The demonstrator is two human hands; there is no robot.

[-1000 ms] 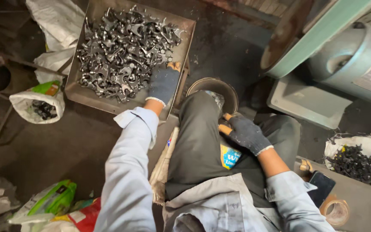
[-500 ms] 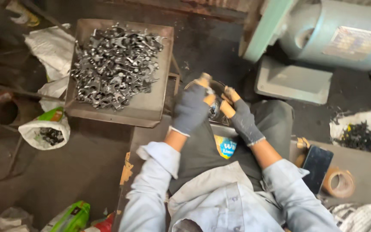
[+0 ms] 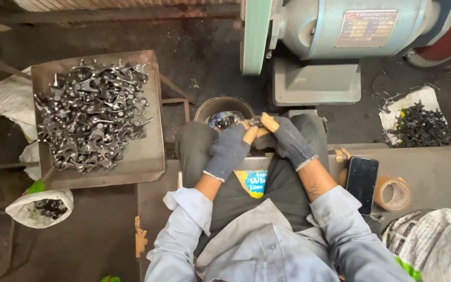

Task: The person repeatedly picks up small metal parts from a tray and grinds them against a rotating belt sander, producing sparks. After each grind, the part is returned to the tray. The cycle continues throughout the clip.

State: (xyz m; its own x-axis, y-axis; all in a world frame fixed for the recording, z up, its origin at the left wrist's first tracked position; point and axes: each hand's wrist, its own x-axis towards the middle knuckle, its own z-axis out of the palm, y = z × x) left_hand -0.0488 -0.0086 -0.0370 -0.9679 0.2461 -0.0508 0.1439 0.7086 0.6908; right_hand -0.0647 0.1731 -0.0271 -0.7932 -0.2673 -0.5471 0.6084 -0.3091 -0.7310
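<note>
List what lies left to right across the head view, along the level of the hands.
Tray of metal parts → left hand → right hand → phone → tape roll.

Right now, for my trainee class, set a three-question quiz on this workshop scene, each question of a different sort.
1. True or false: the tray of metal parts lies to the person's left.
2. What dark flat thing lies beside the tape roll?
3. The left hand and right hand are: A bare, B gloved, C out of view.

Key: 1 true. 2 a phone. 3 B.
</note>
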